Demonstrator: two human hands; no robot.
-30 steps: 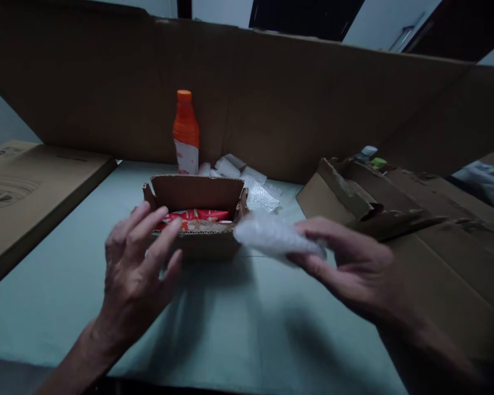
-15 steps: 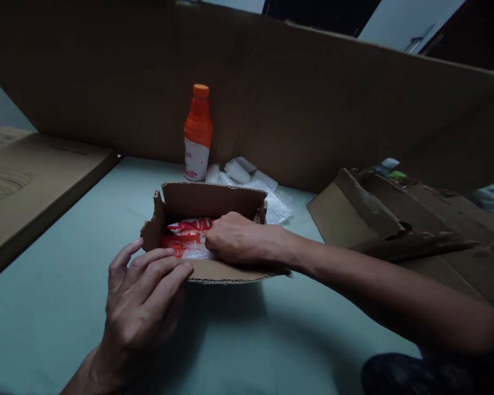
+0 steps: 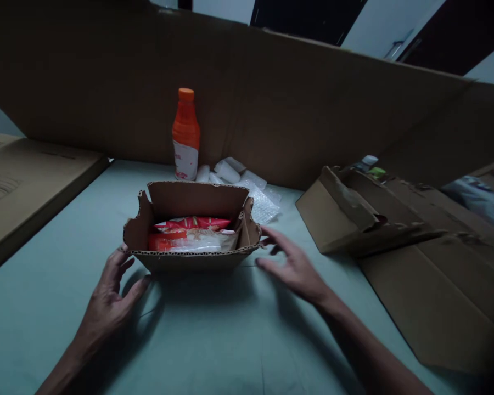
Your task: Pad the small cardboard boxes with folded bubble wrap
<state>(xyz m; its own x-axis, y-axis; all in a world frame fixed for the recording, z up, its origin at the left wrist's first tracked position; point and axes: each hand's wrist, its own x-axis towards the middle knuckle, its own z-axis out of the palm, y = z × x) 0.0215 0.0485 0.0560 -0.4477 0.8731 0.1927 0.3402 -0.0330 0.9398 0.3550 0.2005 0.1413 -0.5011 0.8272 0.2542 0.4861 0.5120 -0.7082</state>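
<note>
A small open-topped cardboard box (image 3: 201, 263) stands on the pale green surface in front of me. Inside it lie a shiny red packet (image 3: 191, 223) and, nearer to me, a red and clear plastic packet (image 3: 201, 241). At the box's left front corner is my left hand (image 3: 114, 291), thumb and fingers apart, fingertips at the cardboard edge. My right hand (image 3: 294, 269) is by the right side, its fingers spread and the upper ones at or very near the corner. Whether those fingers touch the cardboard I cannot tell.
An orange bottle with a white label (image 3: 186, 137) stands behind the box, beside crumpled bubble wrap (image 3: 263, 203). To the right lies a larger opened carton (image 3: 395, 236); a flat carton (image 3: 45, 181) is at left. A tall cardboard panel (image 3: 313, 109) closes off the back.
My right hand has come out of the box to its right side and its fist has opened. My left hand has lowered from the front flap to the left corner.
</note>
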